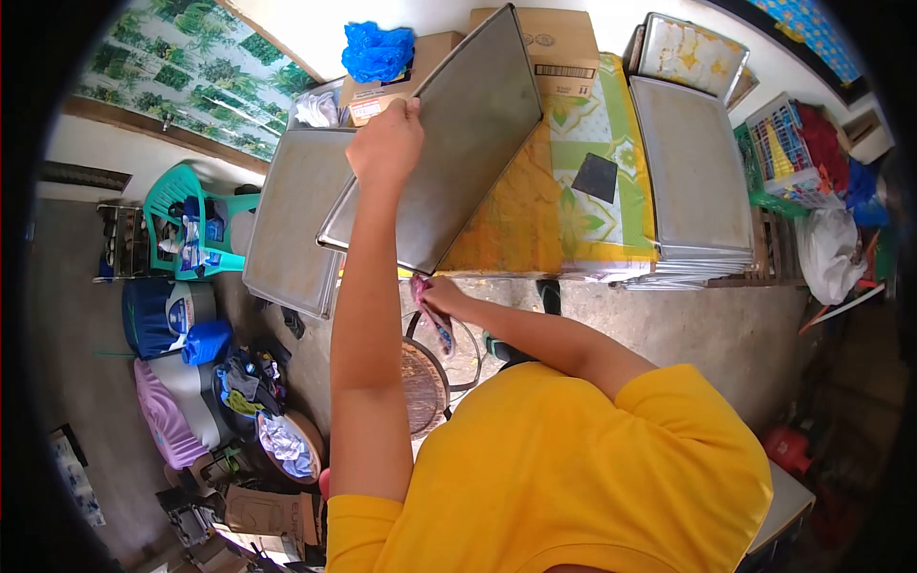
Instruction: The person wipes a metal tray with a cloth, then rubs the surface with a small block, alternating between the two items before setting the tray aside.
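My left hand [386, 143], raised, grips a metal baking tray [468, 129] by its upper left edge. The tray is tilted over the table, its lower corner pointing toward me. Low beside that corner, my right hand [443, 297] is closed on a pink patterned cloth [438, 323] that hangs down. A stack of similar trays [301, 205] lies to the left of the held tray. On the right is a taller stack of trays [693, 172]. Between them, a yellow and green tablecloth [611, 224] covers the table, with a dark square piece [596, 178] on it.
Cardboard boxes [564, 48] and a blue plastic bag [378, 52] are at the back. A round wooden stool [420, 382] stands below my hands. To the left are a green chair [177, 205] and a basin of clothes [287, 447]. A crate [778, 143] sits far right.
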`<action>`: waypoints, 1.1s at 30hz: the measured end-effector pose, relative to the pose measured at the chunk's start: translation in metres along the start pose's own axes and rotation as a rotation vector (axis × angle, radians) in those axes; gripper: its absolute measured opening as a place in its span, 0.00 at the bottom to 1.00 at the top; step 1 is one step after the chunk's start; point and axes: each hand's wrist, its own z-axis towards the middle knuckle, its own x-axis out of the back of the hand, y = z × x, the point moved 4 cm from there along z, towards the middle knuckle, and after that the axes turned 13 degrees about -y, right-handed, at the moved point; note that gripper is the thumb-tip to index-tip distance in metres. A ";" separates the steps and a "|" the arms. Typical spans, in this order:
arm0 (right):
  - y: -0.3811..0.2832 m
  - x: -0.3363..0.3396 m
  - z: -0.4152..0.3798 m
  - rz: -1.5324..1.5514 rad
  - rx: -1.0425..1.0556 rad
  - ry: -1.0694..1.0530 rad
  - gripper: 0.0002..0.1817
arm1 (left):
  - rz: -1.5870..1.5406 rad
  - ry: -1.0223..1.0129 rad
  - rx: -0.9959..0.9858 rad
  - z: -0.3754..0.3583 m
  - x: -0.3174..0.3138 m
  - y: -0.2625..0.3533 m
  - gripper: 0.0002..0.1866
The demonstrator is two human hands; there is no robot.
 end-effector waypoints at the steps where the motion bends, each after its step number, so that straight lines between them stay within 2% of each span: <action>1: 0.001 0.013 -0.002 -0.003 -0.028 -0.025 0.17 | 0.002 0.003 -0.006 -0.001 0.000 -0.002 0.26; 3: -0.022 0.055 -0.022 0.025 -0.032 0.007 0.19 | 0.010 -0.007 -0.017 -0.004 0.001 -0.001 0.26; 5: -0.040 0.109 -0.036 -0.001 0.065 0.209 0.22 | 0.014 0.015 -0.032 -0.006 0.002 0.002 0.25; 7: -0.085 0.156 -0.070 0.410 0.265 0.360 0.18 | 0.015 0.062 -0.049 -0.008 0.002 0.003 0.24; 9: -0.111 0.211 -0.064 0.504 0.455 0.594 0.14 | 0.010 0.022 -0.020 -0.005 0.001 0.001 0.25; 11: -0.157 0.232 -0.072 0.617 0.684 0.613 0.20 | 0.009 0.008 -0.015 -0.002 0.001 0.000 0.25; 14: -0.160 0.239 -0.019 0.455 0.672 0.731 0.26 | 0.012 0.010 -0.022 -0.001 0.000 -0.001 0.25; 16: -0.159 0.199 -0.006 -0.232 0.649 1.136 0.30 | 0.018 -0.008 -0.006 0.002 0.001 -0.001 0.26; 18: -0.142 0.137 -0.009 -0.410 0.669 0.909 0.31 | 0.017 0.000 0.026 0.005 0.002 -0.004 0.26; 19: -0.130 0.099 -0.015 -0.522 0.544 0.755 0.31 | 0.015 0.002 0.040 0.007 0.002 -0.005 0.26; 21: -0.056 0.031 -0.004 -0.695 0.771 0.561 0.32 | 0.012 0.041 0.033 0.011 0.000 -0.008 0.25; 23: -0.019 0.007 -0.015 -0.860 0.808 0.404 0.32 | 0.028 0.050 0.038 0.011 0.000 -0.007 0.24; 24: -0.017 0.012 -0.016 -0.915 0.770 0.398 0.31 | 0.042 0.043 0.047 0.009 0.000 -0.005 0.24; 27: -0.067 0.050 -0.013 -0.909 0.773 0.518 0.31 | 0.053 0.044 0.060 0.009 0.000 -0.006 0.25; 29: -0.118 0.098 -0.004 -0.822 0.788 0.754 0.31 | 0.040 0.042 0.059 0.011 -0.001 -0.006 0.25; 31: -0.170 0.156 -0.008 -0.732 0.607 0.987 0.30 | 0.031 0.027 0.051 0.011 0.000 -0.007 0.25; 33: -0.188 0.208 -0.003 -0.403 0.534 1.258 0.29 | 0.048 0.018 0.051 0.009 0.000 -0.007 0.25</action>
